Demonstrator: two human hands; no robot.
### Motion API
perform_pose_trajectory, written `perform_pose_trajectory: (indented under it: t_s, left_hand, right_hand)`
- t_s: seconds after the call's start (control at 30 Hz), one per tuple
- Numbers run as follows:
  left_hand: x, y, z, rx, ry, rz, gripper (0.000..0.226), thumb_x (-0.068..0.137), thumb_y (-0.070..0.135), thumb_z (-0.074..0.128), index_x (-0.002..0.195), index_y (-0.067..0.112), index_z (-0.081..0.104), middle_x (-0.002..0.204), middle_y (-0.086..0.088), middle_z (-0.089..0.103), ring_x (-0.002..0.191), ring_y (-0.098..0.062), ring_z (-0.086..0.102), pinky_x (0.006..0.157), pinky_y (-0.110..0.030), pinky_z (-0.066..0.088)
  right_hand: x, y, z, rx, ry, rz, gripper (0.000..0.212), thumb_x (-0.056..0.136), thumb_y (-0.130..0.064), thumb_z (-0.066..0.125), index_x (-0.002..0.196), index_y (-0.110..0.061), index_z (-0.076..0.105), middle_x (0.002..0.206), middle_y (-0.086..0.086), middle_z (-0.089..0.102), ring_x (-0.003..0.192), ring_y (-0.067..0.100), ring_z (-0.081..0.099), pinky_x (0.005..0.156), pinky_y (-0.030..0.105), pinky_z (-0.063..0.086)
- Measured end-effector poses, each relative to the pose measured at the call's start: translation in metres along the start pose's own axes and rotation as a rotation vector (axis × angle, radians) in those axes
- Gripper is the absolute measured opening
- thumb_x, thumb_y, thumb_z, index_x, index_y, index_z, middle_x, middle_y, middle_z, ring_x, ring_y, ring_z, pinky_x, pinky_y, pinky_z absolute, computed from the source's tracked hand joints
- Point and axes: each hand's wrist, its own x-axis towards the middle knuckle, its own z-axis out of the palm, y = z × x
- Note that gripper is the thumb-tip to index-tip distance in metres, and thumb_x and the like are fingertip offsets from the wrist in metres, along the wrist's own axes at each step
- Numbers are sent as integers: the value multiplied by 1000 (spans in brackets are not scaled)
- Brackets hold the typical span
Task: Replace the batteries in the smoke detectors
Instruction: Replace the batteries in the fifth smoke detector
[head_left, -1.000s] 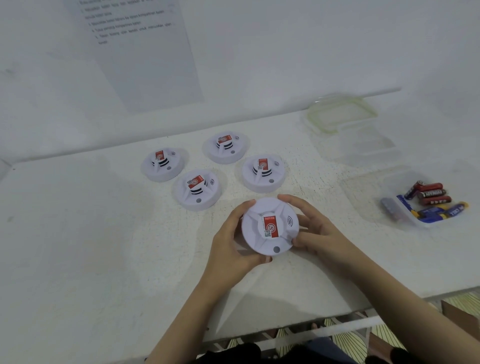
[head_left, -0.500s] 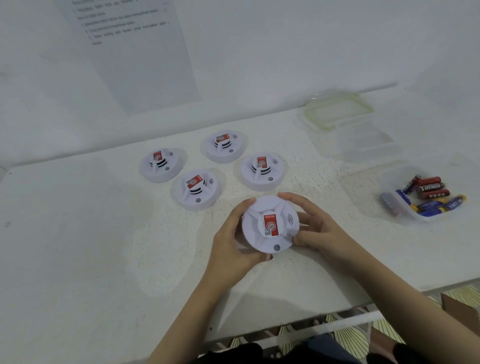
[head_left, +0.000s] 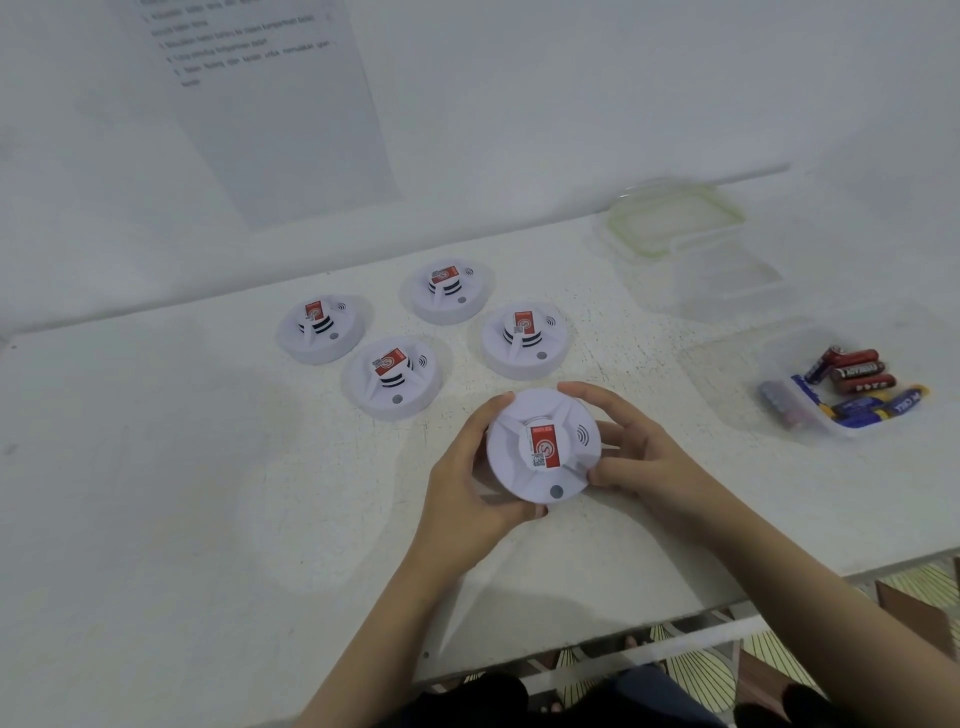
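1. White counter (head_left: 182, 493) pushed up against a plain white wall, with a printed sheet (head_left: 280, 119) taped above it. The text's too blurry to read.
2. One smoke detector (head_left: 543, 447) is face up, red label showing, between both hands near the counter's front edge. Left hand (head_left: 462, 483) has its fingers curled round the left rim. Right hand (head_left: 644, 457) is curled round the right rim, thumb at the front. Can't tell if it's resting on the counter or lifted a bit.
3. Four more detectors (head_left: 392, 376) sit in a cluster just behind it, all closed up, so I'd guess the job has barely started.
4. What could go wrong, imo: the cover probably needs a twist, and smooth round plastic can slip out of a grip. It's close to the edge, so a slip might send it to the floor.
5. Clear tub (head_left: 779, 353) off to the right holds a loose pile of batteries (head_left: 857, 371), red and blue ones together. If old cells get dropped in there too, good luck telling dead from fresh.
6. Second clear tub (head_left: 727, 291) is further back and I can't see anything in it. A green-sealed lid (head_left: 670, 221) sits right behind it. Probably the safer spot for the old ones.
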Motion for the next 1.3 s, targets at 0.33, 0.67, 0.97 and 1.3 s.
perform_pose_trajectory:
  t_s: [0.33,0.67,0.97,1.3]
  left_hand:
    - [0,-3,-1,31,-5,10,90,59,1,88,129,33,43,128,27,51,119,4,51,90,-11,46]
    - [0,-2,-1,47,-25,19,86,62,3,87,130,31,42,130,17,52,118,6,50,90,-8,44]
    - [-1,-7,2,59,-60,15,92,66,9,86,135,38,32,135,26,41,124,14,41,95,-4,38]
    - [0,-4,8,150,-32,65,84,62,34,85,131,37,37,127,22,47,120,3,46,96,-14,43]
  right_hand:
    - [-1,-1,1,10,0,2,66,74,2,54,130,-33,48,112,7,67,104,27,64,83,35,55]
    - [-1,-1,1,8,9,14,66,74,2,55,130,-33,48,115,8,66,107,26,63,83,34,55]
    - [-3,-5,3,-9,26,29,64,75,1,56,127,-36,51,111,6,68,103,22,65,79,28,54]
    - [-5,-8,7,20,58,68,55,79,-7,51,130,-29,49,112,10,68,105,29,64,88,41,54]
